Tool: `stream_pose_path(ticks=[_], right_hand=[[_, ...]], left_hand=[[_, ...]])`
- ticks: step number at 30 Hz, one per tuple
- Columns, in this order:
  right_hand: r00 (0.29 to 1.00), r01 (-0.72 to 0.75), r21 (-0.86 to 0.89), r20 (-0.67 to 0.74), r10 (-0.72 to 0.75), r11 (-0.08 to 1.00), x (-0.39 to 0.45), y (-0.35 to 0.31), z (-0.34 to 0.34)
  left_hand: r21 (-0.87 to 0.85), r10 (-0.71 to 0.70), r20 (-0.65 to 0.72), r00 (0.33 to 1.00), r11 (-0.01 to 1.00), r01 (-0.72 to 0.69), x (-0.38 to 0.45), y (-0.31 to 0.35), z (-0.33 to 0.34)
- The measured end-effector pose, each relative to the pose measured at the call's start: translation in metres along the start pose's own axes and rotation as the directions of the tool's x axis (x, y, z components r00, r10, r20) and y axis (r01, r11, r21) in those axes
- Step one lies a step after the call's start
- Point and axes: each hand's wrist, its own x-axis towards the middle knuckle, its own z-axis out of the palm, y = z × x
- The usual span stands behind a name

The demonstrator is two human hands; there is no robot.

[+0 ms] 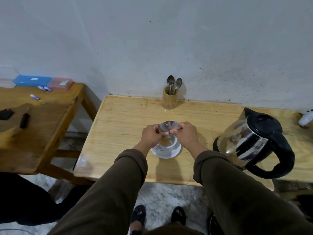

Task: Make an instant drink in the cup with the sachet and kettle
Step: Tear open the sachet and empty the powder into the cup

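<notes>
Pale, scuffed wall (169, 39) behind; light wooden surface (118, 119) pushed against it, darker wooden side table (42, 126) to the left. Steel kettle (254, 143) with black lid and handle standing at the right of the surface, well apart from the cup. Both hands over the middle, left hand (151, 135) and right hand (184, 133) each pinching a side of the silvery sachet (168, 125), held open and tilted just above the white cup (166, 150). Yellowish powder (164, 141) lying inside the cup. Wooden holder (170, 99) with two spoons (174, 83) at the back edge.
</notes>
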Motion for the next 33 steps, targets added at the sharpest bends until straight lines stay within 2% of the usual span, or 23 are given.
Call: stream_pose_path(ticks=[5,9,13,19,22,26,29,33], right_hand=[[0.999,0.034,0.009,-0.011,-0.034,0.999,0.0,-0.002,-0.001],[0.998,0.057,-0.01,0.022,-0.057,0.998,0.001,-0.004,0.002],[0.997,0.048,-0.021,0.067,-0.046,0.999,0.001,-0.003,0.002],[0.998,0.065,-0.094,0.028,-0.062,0.993,0.0,-0.001,0.004],[0.995,0.099,-0.105,0.004,-0.099,0.989,-0.001,-0.002,0.004],[0.984,0.18,-0.158,0.036,-0.177,0.971,-0.006,-0.009,0.004],[0.979,0.202,-0.17,0.044,-0.198,0.964,-0.01,-0.01,0.008],[0.99,0.14,-0.081,0.007,-0.14,0.987,-0.015,-0.009,0.011]], left_hand=[[0.021,-0.059,-0.014,0.998,0.998,0.059,-0.002,-0.003,0.002],[0.011,-0.044,-0.017,0.999,0.999,0.044,-0.003,-0.001,0.004],[-0.05,-0.03,0.0,1.0,0.998,0.03,-0.002,-0.003,0.001],[-0.149,-0.004,0.013,1.0,0.989,0.006,-0.001,-0.009,-0.009],[-0.22,-0.074,0.007,0.997,0.973,0.074,-0.001,-0.01,-0.017],[-0.5,-0.244,0.18,0.953,0.811,0.302,-0.006,-0.004,-0.029],[-0.496,-0.254,0.3,0.919,0.782,0.378,-0.009,-0.003,-0.037],[-0.454,-0.179,0.398,0.9,0.814,0.363,-0.01,-0.009,-0.043]])
